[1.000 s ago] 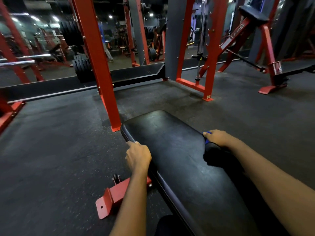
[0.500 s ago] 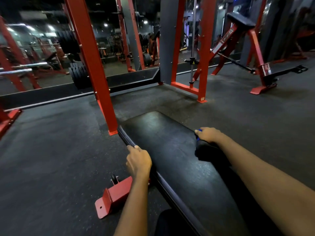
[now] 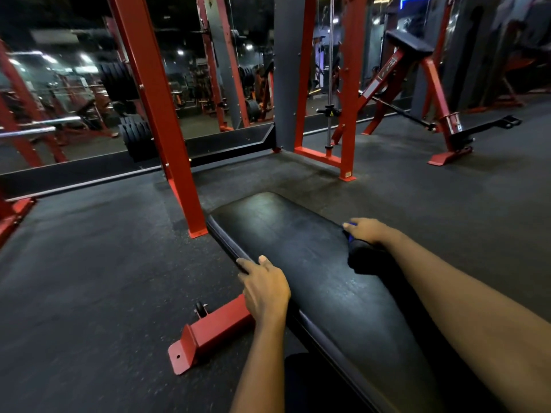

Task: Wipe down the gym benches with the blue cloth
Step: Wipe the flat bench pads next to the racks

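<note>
Black padded bench [image 3: 298, 248] on dark floor [image 3: 89, 278], blue cloth [image 3: 352, 237] at right edge.

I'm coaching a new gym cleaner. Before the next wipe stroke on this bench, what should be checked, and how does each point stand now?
1. Blue cloth gripped in the right hand: ok.
2. Cloth against the black padded bench: ok, at its right edge.
3. Left hand steadying the bench's left edge: ok.
4. Far end of the pad free of objects: ok.
5. Red steel rack post clear of the pad: ok, beside the far left corner.
6. Cloth damp enough: cannot tell.
</note>
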Tool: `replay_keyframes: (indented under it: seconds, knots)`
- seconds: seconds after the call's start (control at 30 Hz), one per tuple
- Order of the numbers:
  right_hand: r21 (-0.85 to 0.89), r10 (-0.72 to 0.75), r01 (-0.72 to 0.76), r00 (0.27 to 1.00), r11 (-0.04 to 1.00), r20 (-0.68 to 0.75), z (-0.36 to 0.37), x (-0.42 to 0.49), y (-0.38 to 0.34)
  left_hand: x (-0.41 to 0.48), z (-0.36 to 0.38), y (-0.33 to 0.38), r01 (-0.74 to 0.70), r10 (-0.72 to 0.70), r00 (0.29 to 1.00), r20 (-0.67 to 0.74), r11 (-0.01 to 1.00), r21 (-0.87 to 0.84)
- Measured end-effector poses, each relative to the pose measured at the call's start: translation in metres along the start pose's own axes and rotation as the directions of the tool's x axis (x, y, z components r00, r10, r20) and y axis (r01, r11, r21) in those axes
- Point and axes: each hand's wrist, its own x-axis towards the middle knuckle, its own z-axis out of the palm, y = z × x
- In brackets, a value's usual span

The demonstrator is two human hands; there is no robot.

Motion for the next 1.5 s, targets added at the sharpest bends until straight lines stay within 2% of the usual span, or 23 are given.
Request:
replay_keyframes:
  seconds: [0.13, 0.33, 0.43, 0.57, 0.7, 0.8, 0.87, 0.93, 1.03, 1.23, 1.5]
  knots:
    - [0.045, -0.044, 0.043, 0.999, 0.998, 0.019, -0.005, -0.029, 0.014, -0.016, 0.004, -0.001, -0.001, 0.001, 1.000, -0.003, 1.000, -0.021]
    - [-0.133, 0.115, -0.112, 0.993, 0.985, 0.017, -0.007, -0.068, 0.047, -0.016, 0.007, 0.000, -0.003, 0.003, 0.998, -0.055, 1.000, -0.009]
    - [-0.104, 0.121, -0.126, 0.991, 0.987, -0.048, -0.005, -0.062, 0.023, -0.018, 0.006, 0.000, 0.001, -0.002, 0.999, -0.051, 1.000, -0.023]
    - [-0.061, 0.060, -0.062, 0.998, 0.996, -0.037, -0.009, -0.078, 0.026, -0.019, 0.003, 0.002, 0.002, -0.004, 0.999, -0.037, 0.998, -0.059]
    - [-0.072, 0.161, -0.162, 0.987, 0.984, -0.019, -0.013, -0.125, 0.067, -0.023, -0.002, 0.002, 0.001, -0.003, 1.000, -0.030, 0.997, -0.076]
    - [-0.128, 0.244, -0.252, 0.967, 0.959, -0.073, -0.013, -0.132, 0.067, -0.031, -0.005, 0.002, -0.045, 0.043, 0.999, -0.032, 0.998, -0.041]
    - [-0.117, 0.247, -0.256, 0.965, 0.960, -0.088, -0.013, -0.122, 0.051, -0.054, -0.003, 0.004, -0.085, 0.084, 0.996, -0.016, 0.996, -0.029]
    - [-0.079, 0.193, -0.199, 0.978, 0.977, -0.083, -0.010, -0.115, 0.040, -0.086, 0.005, 0.004, -0.081, 0.082, 0.996, 0.025, 0.996, -0.029]
    - [-0.042, 0.171, -0.175, 0.981, 0.984, -0.090, -0.014, -0.134, 0.053, -0.116, 0.016, 0.005, -0.072, 0.074, 0.996, 0.058, 0.997, -0.036]
    - [-0.045, 0.320, -0.334, 0.929, 0.942, -0.187, -0.012, -0.193, 0.093, -0.119, 0.017, 0.005, -0.098, 0.100, 0.994, 0.044, 0.994, -0.044]
    - [-0.005, 0.300, -0.311, 0.921, 0.950, -0.248, -0.009, -0.195, 0.081, -0.121, 0.014, 0.002, -0.120, 0.126, 0.990, 0.057, 0.988, -0.101]
